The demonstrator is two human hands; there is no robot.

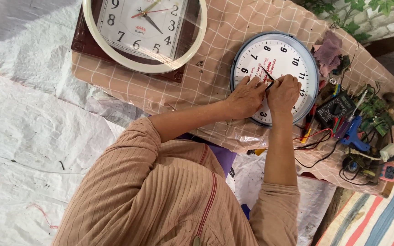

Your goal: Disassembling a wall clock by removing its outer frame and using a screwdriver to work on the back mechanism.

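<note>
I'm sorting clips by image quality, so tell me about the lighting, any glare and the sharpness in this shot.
Head view: soft, even daylight with only faint shadows; mild glare on the cover of the cream-rimmed clock and on the clear plastic sheet at the table edge; the blue-rimmed clock and both hands, left hand and right hand, look sharp; no obvious motion blur.

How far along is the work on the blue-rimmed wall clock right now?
Done: the blue-rimmed clock lies face up on the checked cloth. In hand: the left hand steadies the dial while the right hand works a thin tool at the hands. Left: nothing shows the hands set.
</note>
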